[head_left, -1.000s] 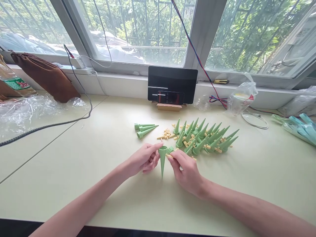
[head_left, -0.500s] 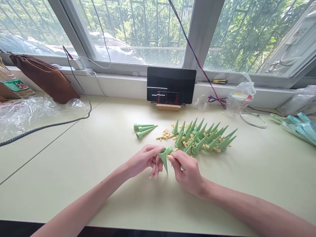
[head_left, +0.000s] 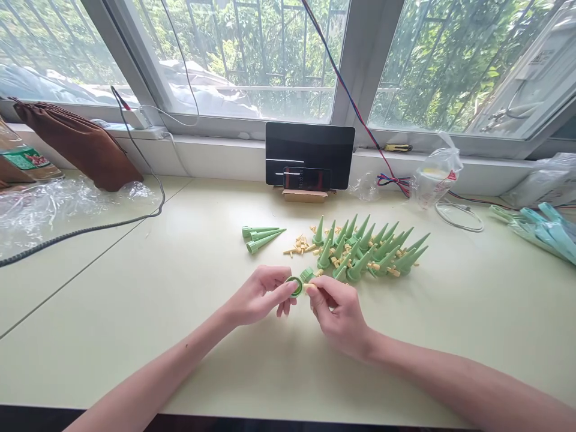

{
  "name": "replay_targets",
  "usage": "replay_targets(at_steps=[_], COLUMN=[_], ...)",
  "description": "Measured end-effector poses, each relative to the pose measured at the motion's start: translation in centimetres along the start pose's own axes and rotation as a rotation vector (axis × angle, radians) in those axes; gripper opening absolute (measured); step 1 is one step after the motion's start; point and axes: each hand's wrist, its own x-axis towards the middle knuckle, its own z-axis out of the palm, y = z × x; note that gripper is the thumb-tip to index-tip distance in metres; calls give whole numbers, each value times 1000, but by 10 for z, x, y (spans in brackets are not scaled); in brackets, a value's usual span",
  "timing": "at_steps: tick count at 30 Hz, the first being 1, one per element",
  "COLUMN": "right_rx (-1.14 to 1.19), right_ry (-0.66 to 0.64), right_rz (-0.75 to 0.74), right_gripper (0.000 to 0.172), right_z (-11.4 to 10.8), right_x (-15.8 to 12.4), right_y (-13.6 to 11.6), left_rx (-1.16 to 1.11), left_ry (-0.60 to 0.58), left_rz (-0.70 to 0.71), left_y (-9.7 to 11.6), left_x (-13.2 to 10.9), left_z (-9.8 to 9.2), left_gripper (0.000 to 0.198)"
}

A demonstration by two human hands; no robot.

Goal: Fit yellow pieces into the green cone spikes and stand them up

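Tipped since the earlier frame, the green cone [head_left: 299, 290] now turns its open mouth toward the person. From the left: three loose cones [head_left: 264, 238] toward the tabletop's [head_left: 135, 288] far edge; the left hand [head_left: 261, 295], closed on the green cone's rim above mid-tabletop; a green cap [head_left: 306, 275]; the right hand [head_left: 341, 310], pinching a yellow piece [head_left: 309, 288].

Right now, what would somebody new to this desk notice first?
Likely the cluster of green spikes pointing up, right of centre on the pale table. Nearer, the left hand holds a green cone with its open rim showing, beside the right hand pinching a small yellow piece. Behind, a dark tablet stands near the window ledge.
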Motion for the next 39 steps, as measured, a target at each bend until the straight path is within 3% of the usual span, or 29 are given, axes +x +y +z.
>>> replay_targets(at_steps=[13, 18, 23, 28, 31, 34, 37, 39], right_rx=[363, 445, 437, 340, 104, -170, -365, -450], right_ry=[-69, -84, -55, -40, -26, 18, 8, -25], right_rz=[303, 346, 369, 302, 75, -220, -394, -446], right_gripper=[31, 32, 33, 32, 28, 25, 23, 19], right_z=[-1, -3, -2, 1, 2, 0, -3, -5], right_x=[2, 7, 8, 3, 0, -1, -1, 0], right_y=[-6, -5, -4, -2, 2, 8, 13, 14], left_rx=[622, 704, 789, 670, 533, 328, 72, -59], left_ry=[61, 1, -30, 45, 146, 204, 74, -53], left_rz=[382, 447, 444, 423, 344, 120, -177, -296], left_y=[-1, -7, -12, -8, -7, -7, -7, -6], left_x=[-2, -1, -1, 1, 3, 5, 7, 7], left_z=[-5, -9, -13, -12, -11, -10, -10, -12], left_gripper=[28, 12, 19, 20, 48, 72, 80, 78])
